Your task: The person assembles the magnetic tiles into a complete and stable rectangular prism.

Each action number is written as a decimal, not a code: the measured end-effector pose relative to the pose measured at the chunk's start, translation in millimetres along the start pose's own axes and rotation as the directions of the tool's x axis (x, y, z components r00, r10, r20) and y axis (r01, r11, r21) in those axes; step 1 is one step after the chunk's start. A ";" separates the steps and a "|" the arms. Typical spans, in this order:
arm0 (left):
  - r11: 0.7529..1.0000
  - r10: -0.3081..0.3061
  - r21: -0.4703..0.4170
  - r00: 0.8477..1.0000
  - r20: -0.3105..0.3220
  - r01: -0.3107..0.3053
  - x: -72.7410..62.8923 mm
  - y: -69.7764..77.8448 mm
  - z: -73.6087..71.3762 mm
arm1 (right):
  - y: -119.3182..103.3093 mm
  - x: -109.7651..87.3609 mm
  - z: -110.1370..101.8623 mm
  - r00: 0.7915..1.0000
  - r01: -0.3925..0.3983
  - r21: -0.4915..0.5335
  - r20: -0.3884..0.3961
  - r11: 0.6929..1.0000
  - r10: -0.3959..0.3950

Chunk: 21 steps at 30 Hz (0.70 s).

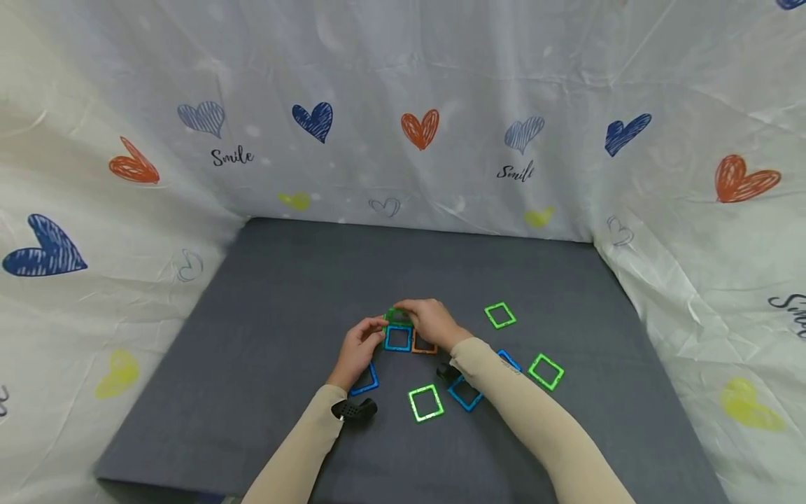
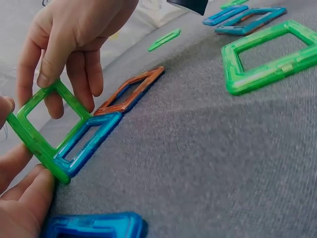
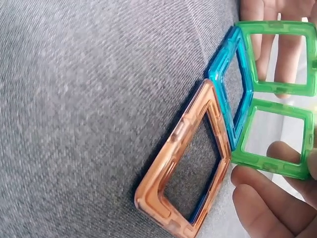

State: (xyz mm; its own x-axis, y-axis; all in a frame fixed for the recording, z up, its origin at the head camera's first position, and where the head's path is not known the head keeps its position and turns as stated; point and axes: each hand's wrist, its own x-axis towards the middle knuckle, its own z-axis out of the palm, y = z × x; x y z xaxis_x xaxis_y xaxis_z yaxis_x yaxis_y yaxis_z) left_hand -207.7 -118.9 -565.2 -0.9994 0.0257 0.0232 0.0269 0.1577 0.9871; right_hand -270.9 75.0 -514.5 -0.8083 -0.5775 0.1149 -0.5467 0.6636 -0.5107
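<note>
Beside a flat blue square tile frame on the grey table, two translucent green square tiles stand upright on adjoining edges. My left hand holds one green tile between thumb and fingers at its outer edge. The other green tile is pinched by my right hand, its thumb on a top corner in the left wrist view. The two green tiles meet at a corner above the blue one. A flat orange tile lies against the blue tile's right side. The right hand partly covers these tiles in the head view.
Loose green tiles lie at the back right, the right and the front. Blue tiles lie under the right forearm and by the left wrist. A white printed curtain surrounds the table's back and sides.
</note>
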 end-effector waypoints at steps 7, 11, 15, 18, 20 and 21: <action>1.000 -0.005 -0.013 1.000 -0.002 0.005 0.5 1.1 0.4 | -2.2 -0.9 2.7 1.000 -0.025 -0.025 0.001 0.999 0.025; 1.000 -0.010 -0.011 1.000 -0.004 0.010 0.3 2.5 1.2 | -2.9 -0.9 4.0 1.000 -0.015 -0.043 -0.005 0.999 0.014; 1.000 -0.011 -0.012 1.000 -0.005 0.010 1.7 2.4 1.5 | -3.5 -0.7 4.0 1.000 -0.009 -0.046 -0.013 0.999 0.009; 1.000 -0.010 -0.019 1.000 0.001 0.010 2.5 1.2 1.3 | -3.6 -1.1 3.9 1.000 -0.013 -0.044 -0.015 0.999 0.013; 1.000 -0.009 -0.025 1.000 0.007 0.010 2.8 0.2 1.3 | -3.6 -1.6 4.1 1.000 -0.016 -0.042 -0.015 0.999 0.016; 1.000 -0.010 -0.027 1.000 0.009 0.011 2.6 0.0 1.4 | -3.4 -1.9 4.3 1.000 -0.016 -0.042 -0.015 0.999 0.016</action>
State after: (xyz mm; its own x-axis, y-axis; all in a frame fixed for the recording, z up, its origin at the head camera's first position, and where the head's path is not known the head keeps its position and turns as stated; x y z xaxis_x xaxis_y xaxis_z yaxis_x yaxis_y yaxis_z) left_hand -210.3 -117.5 -565.3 -0.9994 0.0332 0.0115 0.0157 0.1313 0.9912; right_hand -266.5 71.8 -516.7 -0.8199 -0.5600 0.1194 -0.5422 0.6924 -0.4760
